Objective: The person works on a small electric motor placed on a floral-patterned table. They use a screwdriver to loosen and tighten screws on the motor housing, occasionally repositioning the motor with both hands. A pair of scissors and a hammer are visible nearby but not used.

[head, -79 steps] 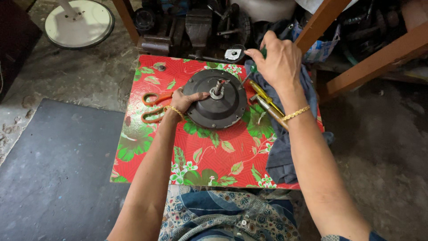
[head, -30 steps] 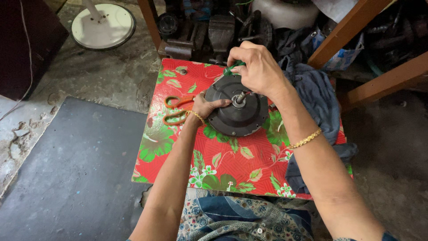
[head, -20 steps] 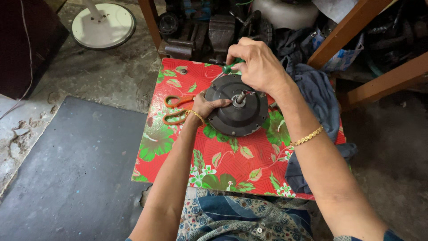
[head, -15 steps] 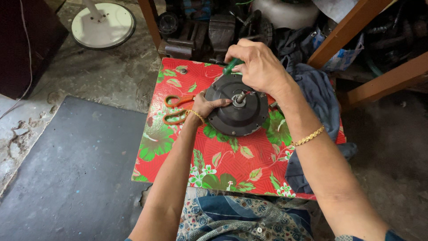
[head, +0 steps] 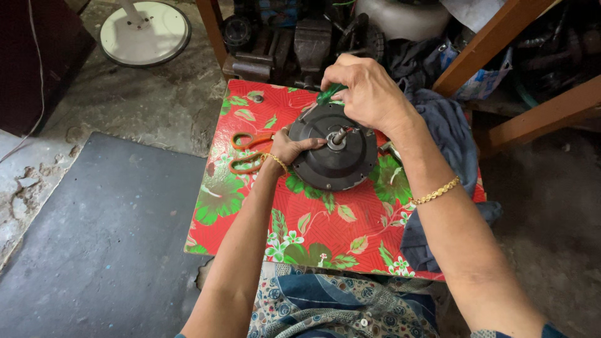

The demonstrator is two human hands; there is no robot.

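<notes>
— Motor housing (head: 333, 158), that dark round metal disc: where does it sit?

— It lies flat on a small table (head: 325, 231) covered in glossy red oilcloth printed with green leaves and pale flowers. A short steel shaft (head: 339, 135) stands up from its hub.

— Start from the left, then. What's over there?

— A round white base plate (head: 145, 31) of a stand lies on the rough, dusty concrete floor at the far left, and nearer lies a smooth dark grey mat (head: 100, 244). On the left part of the table rest scissors with orange plastic handles (head: 247, 152).

— And the hands?

— The left hand (head: 294, 147) presses against the disc's left edge, fingers curled over the rim and bracing it; a thin gold bracelet circles that wrist. The right hand (head: 368, 94) is closed around a screwdriver with a green handle (head: 330, 94), just above the disc's far edge; its slim metal shank slants down towards the housing. That wrist wears a gold chain bracelet (head: 436, 191) too.

— Anything on the right?

— A crumpled grey-blue cloth (head: 447, 134) drapes over the table's right edge, soft and creased. Beyond it, slanted wooden beams (head: 501, 25) cross a clutter of dark metal parts.
</notes>
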